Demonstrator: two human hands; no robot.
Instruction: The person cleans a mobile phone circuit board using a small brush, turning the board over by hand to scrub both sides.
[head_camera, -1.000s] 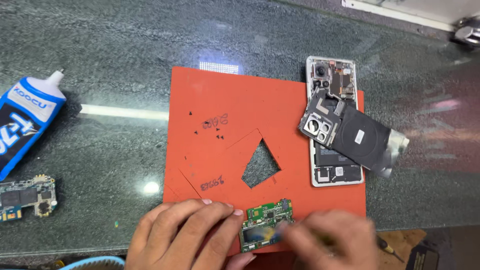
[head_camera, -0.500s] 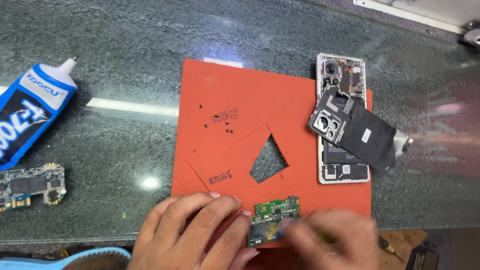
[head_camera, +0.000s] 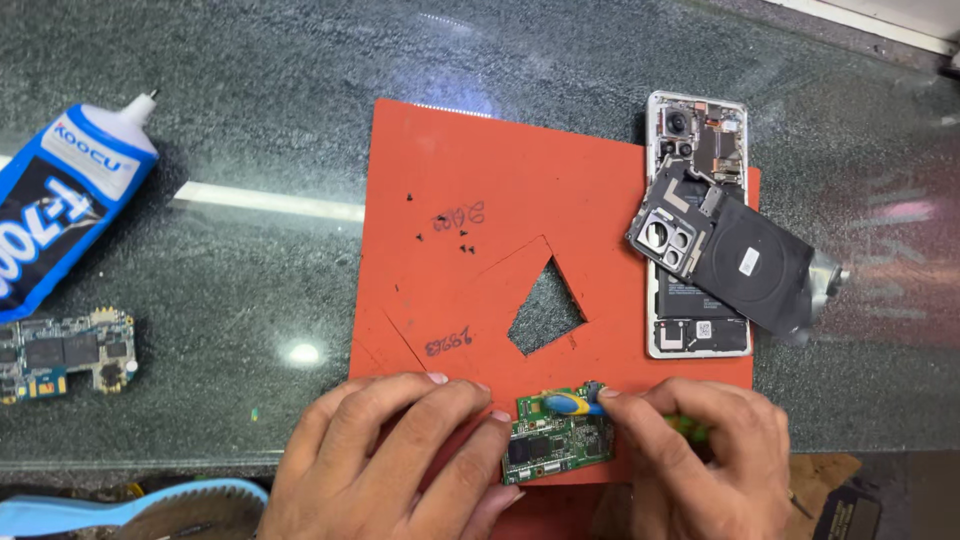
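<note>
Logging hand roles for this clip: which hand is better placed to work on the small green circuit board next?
Probably the right hand: it holds a yellow-and-blue tool on the green circuit board. The left hand lies flat, pinning the board's left edge.

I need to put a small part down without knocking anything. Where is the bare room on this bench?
Free: the dark counter above the red mat, between the glue tube and the opened phone; also the mat's upper left. Crowded: the near edge, where the left hand and right hand work a green board, and the phone's corner.
</note>
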